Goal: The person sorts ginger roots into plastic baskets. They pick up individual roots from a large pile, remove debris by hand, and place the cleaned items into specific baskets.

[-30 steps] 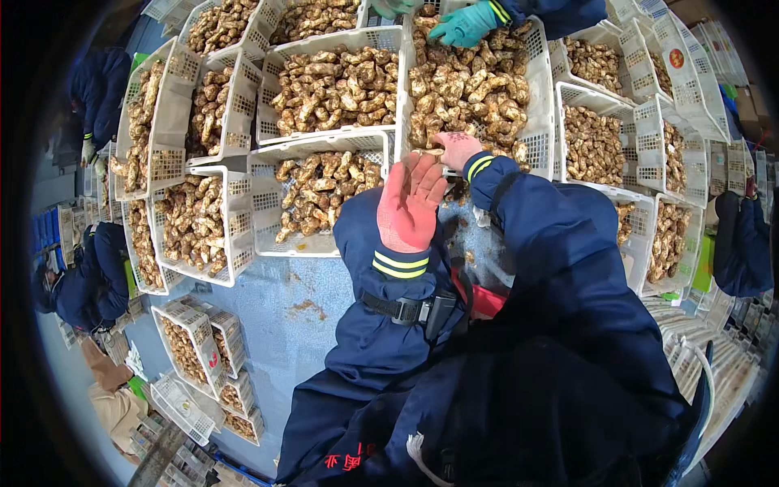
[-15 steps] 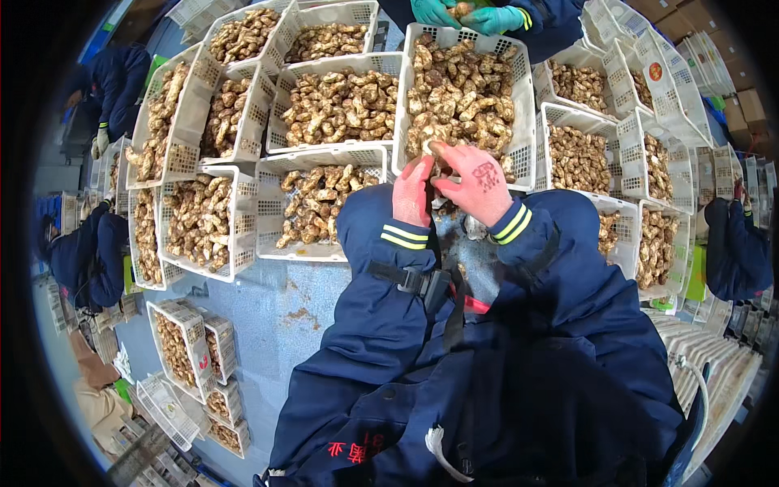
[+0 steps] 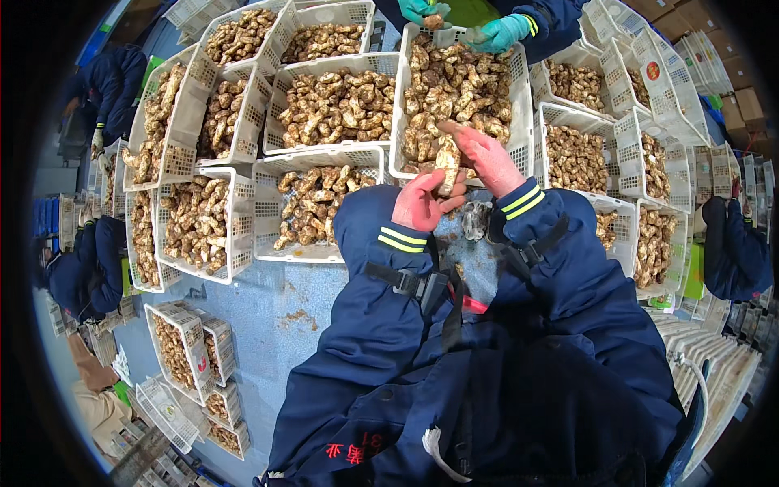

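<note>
My left hand point(image 3: 419, 203), in a pink glove, has its fingers curled under a long whitish-brown mushroom point(image 3: 446, 162). The mushroom stands nearly upright over the near edge of a white crate point(image 3: 523, 122) heaped with similar mushrooms. My right hand point(image 3: 490, 161), also pink-gloved, is just to the right, fingers stretched out past the mushroom's upper part. Its fingertips look brown, and I cannot tell whether they touch the mushroom. Across the crate, a co-worker's teal-gloved hands point(image 3: 501, 34) are apart; the one on the left holds a small brown piece point(image 3: 434, 22).
White perforated crates of mushrooms stand close on the left point(image 3: 264, 215) and right point(image 3: 621, 195). More crates point(image 3: 180, 345) sit on the blue floor at lower left. Stacked white crates or lids point(image 3: 706, 365) are at lower right. Other people point(image 3: 85, 268) work at the sides.
My hands have parted: the right moved right and opened out, while the mushroom now shows plainly in my left hand. The co-worker's hands have also moved apart.
</note>
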{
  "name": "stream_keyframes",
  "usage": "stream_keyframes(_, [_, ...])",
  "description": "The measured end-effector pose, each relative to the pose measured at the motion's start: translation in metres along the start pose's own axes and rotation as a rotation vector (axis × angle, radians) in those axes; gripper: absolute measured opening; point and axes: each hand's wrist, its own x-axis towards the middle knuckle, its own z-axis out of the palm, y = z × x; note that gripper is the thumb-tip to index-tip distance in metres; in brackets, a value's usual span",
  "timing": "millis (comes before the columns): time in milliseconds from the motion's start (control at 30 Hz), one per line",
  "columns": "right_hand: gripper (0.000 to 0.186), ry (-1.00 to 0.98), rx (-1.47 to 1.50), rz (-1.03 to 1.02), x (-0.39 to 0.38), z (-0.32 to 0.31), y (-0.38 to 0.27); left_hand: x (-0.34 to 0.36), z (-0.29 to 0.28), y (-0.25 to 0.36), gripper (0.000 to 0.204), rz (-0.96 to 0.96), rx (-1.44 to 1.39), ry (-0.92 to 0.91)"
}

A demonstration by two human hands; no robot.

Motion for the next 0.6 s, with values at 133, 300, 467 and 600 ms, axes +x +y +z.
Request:
stream_keyframes(133, [0.037,-0.096,-0.058,0.209,-0.002,0.003,-0.008,-0.011,0.014,0.002,0.032,-0.092,0.133,-0.045])
stream_keyframes(300, [0.037,0.072,0.256,0.293,-0.002,-0.017,0.01,-0.011,0.015,0.002,0.028,-0.078,0.241,0.102])
stream_keyframes(467, [0.034,0.228,0.329,0.322,0.014,-0.062,0.05,-0.015,0.008,0.005,0.026,-0.121,0.189,0.028])
stream_keyframes(600, [0.031,0.307,0.189,0.379,0.027,-0.085,0.085,-0.021,0.014,-0.008,0.025,-0.139,0.284,0.094])
